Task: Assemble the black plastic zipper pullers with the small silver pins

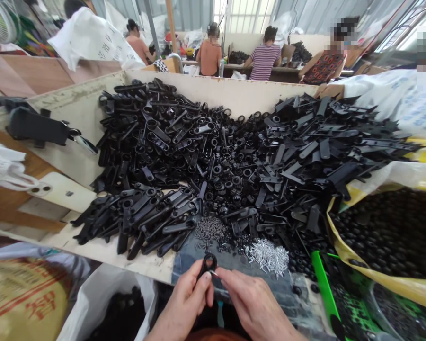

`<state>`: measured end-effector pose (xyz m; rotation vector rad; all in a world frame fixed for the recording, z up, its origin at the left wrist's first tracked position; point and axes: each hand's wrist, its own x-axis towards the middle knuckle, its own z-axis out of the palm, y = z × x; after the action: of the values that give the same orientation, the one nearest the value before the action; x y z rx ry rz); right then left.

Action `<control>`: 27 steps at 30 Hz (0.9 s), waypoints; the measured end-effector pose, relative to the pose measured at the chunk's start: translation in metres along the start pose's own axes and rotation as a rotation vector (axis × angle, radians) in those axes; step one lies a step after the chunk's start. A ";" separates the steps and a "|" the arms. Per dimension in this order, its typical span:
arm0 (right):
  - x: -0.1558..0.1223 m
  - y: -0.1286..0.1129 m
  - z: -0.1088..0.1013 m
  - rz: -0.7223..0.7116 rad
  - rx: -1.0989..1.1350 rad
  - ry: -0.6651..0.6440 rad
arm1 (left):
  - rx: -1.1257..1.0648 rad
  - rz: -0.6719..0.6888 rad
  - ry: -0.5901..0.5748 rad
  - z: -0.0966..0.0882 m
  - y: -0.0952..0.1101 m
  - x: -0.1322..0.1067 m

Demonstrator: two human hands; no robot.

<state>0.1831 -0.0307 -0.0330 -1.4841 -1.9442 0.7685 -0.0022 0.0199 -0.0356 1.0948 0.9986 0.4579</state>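
Fingers of the left hand [190, 289] are, in the head view, closed on a black ring-ended part [205, 260], with the thumb laid across it. The part is held above the near edge of a dark work mat [234, 258], its ring pointing away from the person. Fingers of the right hand [250, 293] are drawn together, tips just beside the part; a small bright metal piece [214, 273] shows at these tips. Whether they grip it cannot be told.

Beyond the hands, a heap of silver pins [268, 256] lies on the mat toward the right, and a heap of dark grey small pieces [210, 229] lies farther left. Black levers with ringed ends [156, 218] are stacked to the left of the mat. A large mound of black parts [234, 156] fills the tray behind. At right, a yellow-edged sack [344, 255] holds small dark round pieces, near a green bin [324, 289]. Several co-workers sit in the background.
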 end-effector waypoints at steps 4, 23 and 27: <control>0.003 -0.003 -0.004 -0.003 0.059 -0.010 | -0.028 -0.009 -0.010 0.000 -0.004 0.000; 0.008 -0.020 0.021 0.205 -0.448 -0.273 | 0.315 0.078 0.284 0.002 -0.025 -0.002; 0.008 -0.027 0.014 0.280 -0.342 -0.265 | 0.408 0.071 0.225 0.000 -0.028 -0.002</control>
<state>0.1539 -0.0302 -0.0219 -1.9769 -2.1729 0.8144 -0.0072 0.0063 -0.0595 1.4704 1.2911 0.4522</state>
